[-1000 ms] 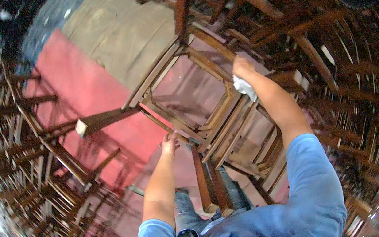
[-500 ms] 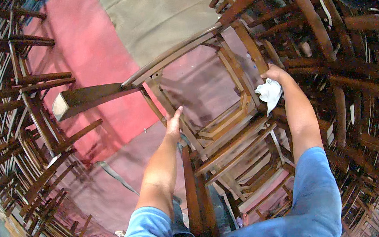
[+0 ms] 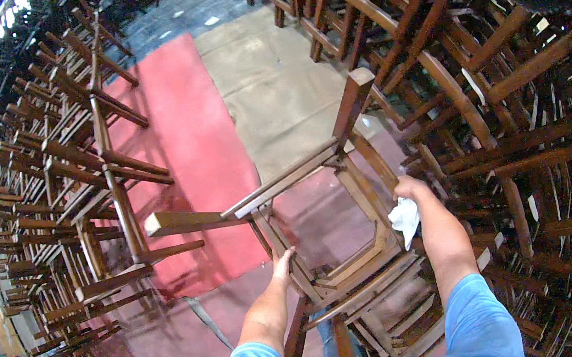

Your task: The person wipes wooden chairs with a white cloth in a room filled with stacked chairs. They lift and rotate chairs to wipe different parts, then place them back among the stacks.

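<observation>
A brown wooden chair frame (image 3: 280, 179) with an open seat, no panel in it, is held in front of me, two thick legs pointing away. My left hand (image 3: 283, 264) grips its left side rail, thumb on top. On the opposite side my right hand (image 3: 410, 189) is closed round the frame near a leg. A crumpled white cloth (image 3: 405, 221) hangs from that same hand. The fingers under the wood are hidden on both sides. Closer to my body, the frame's lower rails and back posts (image 3: 344, 346) reach down past my legs.
Stacked wooden chair frames (image 3: 119, 213) rise on the left, their legs sticking out. A dense pile of more frames (image 3: 459, 107) stands close on the right. Red sheeting (image 3: 187, 126), beige sheeting (image 3: 273, 73) and a dark strip (image 3: 207, 322) lie on the floor.
The view has tipped upward, showing more floor and stacks ahead. The chair frame and both hands now sit lower in the picture; both hands keep their grip.
</observation>
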A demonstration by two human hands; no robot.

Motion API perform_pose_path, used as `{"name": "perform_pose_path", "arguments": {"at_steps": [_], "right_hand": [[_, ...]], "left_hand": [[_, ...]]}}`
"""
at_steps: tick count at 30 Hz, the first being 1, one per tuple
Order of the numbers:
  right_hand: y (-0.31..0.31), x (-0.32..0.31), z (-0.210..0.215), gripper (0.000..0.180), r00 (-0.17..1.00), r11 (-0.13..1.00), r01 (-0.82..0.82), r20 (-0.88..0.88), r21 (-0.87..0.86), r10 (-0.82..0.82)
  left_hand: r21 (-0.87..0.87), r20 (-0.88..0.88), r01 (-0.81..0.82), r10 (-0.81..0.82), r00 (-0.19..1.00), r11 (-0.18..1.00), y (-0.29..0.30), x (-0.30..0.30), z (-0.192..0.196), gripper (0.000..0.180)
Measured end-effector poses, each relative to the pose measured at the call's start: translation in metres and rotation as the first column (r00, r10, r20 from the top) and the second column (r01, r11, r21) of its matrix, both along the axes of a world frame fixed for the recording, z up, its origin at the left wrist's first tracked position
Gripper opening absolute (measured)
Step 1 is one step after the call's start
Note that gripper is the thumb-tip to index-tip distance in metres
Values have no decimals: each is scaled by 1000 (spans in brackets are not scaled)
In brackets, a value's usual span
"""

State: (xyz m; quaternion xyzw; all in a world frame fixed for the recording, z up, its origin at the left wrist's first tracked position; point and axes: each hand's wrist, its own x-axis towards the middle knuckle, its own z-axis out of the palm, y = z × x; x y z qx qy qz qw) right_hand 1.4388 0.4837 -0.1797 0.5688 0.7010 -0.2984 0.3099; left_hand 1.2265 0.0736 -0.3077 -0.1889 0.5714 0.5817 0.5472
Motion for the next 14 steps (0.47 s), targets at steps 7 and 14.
{"name": "perform_pose_path", "arguments": {"at_steps": [7, 14], "right_hand": [[-69, -90, 18, 40, 948, 947, -306, -66, 97, 313], [-143, -79, 10, 48, 949, 947, -316, -20, -58, 315]], "left_hand": [[88, -246, -152, 170, 954, 984, -115, -28, -21, 92], [-76, -159, 2, -14, 987, 997, -229, -66, 127, 108]]}}
